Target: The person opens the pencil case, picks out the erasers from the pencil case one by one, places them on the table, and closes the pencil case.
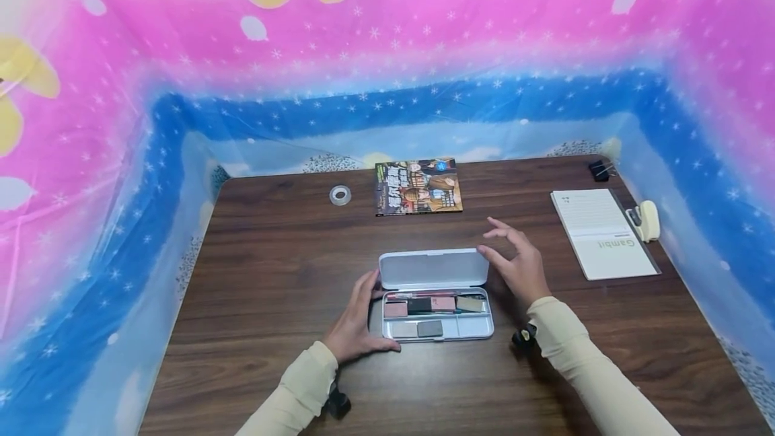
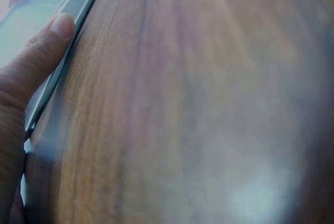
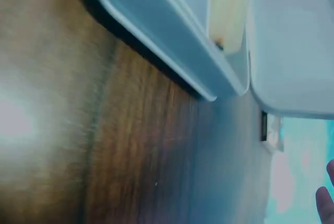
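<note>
A white pencil case [image 1: 475,325] lies on the table with its lid [image 1: 432,270] raised at the back. Its back compartment holds a red pencil [image 1: 404,296] and a row of pink, black and beige eraser-like blocks [image 1: 442,303]. A white block [image 1: 405,330] and a grey block [image 1: 430,328] lie in the front compartment. My left hand [image 1: 356,323] holds the case's left end, thumb [image 2: 44,51] along the front edge and fingers at the back left. My right hand [image 1: 521,266] is at the lid's upper right corner, its fingers extended; whether it touches is unclear.
Behind the case lie a comic-style book [image 1: 418,187] and a roll of tape [image 1: 340,195]. To the right are an open notebook [image 1: 599,234], a cream stapler-like object [image 1: 648,221] and a black binder clip [image 1: 599,170]. Patterned cloth [image 1: 424,106] surrounds the wooden table [image 1: 266,274].
</note>
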Available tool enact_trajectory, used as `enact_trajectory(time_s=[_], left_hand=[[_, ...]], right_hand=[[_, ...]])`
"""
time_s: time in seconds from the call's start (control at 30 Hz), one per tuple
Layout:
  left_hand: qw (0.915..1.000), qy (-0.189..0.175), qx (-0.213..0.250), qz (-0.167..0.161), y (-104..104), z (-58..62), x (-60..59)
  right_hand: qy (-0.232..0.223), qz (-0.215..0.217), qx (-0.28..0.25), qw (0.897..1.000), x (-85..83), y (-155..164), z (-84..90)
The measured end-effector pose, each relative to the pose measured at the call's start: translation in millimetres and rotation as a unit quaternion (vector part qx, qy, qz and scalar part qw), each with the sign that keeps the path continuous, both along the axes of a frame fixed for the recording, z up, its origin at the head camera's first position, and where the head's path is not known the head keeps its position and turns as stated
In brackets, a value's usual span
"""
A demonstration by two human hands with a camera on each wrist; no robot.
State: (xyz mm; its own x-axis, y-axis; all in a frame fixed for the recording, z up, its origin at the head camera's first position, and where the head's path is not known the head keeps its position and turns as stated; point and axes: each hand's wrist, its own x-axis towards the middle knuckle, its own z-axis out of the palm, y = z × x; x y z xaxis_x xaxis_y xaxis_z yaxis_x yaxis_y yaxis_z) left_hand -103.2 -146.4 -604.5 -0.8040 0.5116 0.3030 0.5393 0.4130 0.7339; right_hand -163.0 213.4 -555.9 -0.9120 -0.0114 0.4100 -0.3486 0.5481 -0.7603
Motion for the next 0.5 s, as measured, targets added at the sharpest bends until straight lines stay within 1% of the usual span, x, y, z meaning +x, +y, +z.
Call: enact_trajectory(time_s=[0.07, 0.13, 0.27, 0.37, 0.43, 0.5], left_hand=[[1.0, 0.006, 0.001, -0.001, 1, -1.0, 0.4], [1.0, 0.004, -0.005, 0.0, 2, -1.1, 0.9], [0.9994, -0.023, -0.024, 0.009, 3, 0.5, 2.3], [0.9984, -0.036, -0.041, 0.017, 3, 2.0, 2.9], [0.9982, -0.033, -0.046, 0.018, 3, 2.9, 2.9], [0.9987, -0.02, -0.044, 0.014, 2, 3.0, 2.4]], right_hand=[[-0.005, -0.01, 0.0, 1.0, -6.9, 2, -6.1], [-0.011, -0.015, 0.008, 1.0, -12.4, 4, -13.2], [-0.039, -0.02, 0.03, 0.999, -18.4, 8, -25.9], [-0.067, -0.016, 0.05, 0.996, -22.0, 10, -31.2], [-0.087, -0.011, 0.062, 0.994, -24.0, 11, -33.2], [-0.107, -0.004, 0.073, 0.992, -25.3, 12, -33.9]])
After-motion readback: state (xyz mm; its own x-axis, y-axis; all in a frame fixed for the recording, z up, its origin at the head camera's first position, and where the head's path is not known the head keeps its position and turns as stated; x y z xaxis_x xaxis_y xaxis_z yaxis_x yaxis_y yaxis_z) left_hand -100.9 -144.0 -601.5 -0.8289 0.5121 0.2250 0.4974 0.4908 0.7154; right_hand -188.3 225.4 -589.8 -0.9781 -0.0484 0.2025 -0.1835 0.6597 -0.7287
